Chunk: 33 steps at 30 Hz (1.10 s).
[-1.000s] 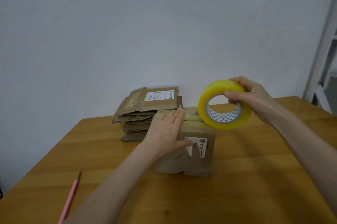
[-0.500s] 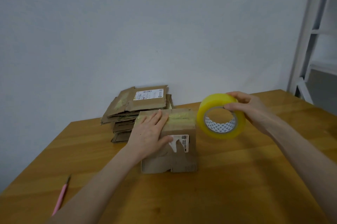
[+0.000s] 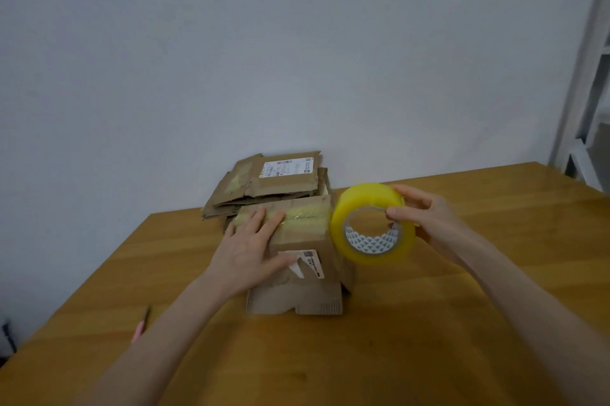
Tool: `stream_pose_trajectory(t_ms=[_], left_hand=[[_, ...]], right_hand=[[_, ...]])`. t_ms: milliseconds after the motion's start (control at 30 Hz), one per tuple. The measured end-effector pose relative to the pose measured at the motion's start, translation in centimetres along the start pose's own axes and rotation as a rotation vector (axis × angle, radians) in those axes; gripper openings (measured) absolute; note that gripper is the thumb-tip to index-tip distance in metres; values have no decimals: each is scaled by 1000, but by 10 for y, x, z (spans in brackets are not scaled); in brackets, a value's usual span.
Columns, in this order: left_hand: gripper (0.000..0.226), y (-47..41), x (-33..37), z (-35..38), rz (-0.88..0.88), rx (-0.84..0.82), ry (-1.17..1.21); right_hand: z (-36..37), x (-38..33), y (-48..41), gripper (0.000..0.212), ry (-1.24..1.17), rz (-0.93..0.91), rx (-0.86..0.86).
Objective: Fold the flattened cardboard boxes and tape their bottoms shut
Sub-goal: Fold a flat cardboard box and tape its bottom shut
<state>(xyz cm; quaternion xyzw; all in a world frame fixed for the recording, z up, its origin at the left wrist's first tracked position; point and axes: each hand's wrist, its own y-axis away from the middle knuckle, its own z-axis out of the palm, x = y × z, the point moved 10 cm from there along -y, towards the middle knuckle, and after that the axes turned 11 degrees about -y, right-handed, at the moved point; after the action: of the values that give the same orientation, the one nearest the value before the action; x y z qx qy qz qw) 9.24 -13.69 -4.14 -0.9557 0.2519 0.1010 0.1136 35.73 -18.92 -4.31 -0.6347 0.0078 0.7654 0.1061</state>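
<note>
Pinning the box (image 3: 297,293) on the desk (image 3: 429,339), left hand (image 3: 244,257) lies flat on its top; right hand (image 3: 429,224) grips the tape roll (image 3: 363,197) at its right edge. A skewed pull could wrinkle the tape (image 3: 307,215) or slide the box.
</note>
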Motion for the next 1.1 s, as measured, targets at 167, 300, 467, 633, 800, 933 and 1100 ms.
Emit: stream_pose_trajectory(t_ms=[167,300,467,633,800,933,1100], left_hand=[[112,-6,15,19,-5,-22,-64],[104,-11,29,14,-9,-49,-14],[107,-33,69,-2,199,10,-14],[104,-40,73,13,206,18,-51],[102,-28,65,9,236,26,-39],[100,-20,53,11,205,6,-46],[100,-33,52,27,165,-46,-41]], right_hand=[[12,-1,-1,48,226,-34,-86],[13,2,2,43,206,-47,-64],[10,7,-4,42,175,-11,-75],[3,23,-4,44,146,12,-28],[9,34,-6,50,5,91,-90],[21,38,-10,49,9,100,-129],[11,58,-11,56,179,27,-55]])
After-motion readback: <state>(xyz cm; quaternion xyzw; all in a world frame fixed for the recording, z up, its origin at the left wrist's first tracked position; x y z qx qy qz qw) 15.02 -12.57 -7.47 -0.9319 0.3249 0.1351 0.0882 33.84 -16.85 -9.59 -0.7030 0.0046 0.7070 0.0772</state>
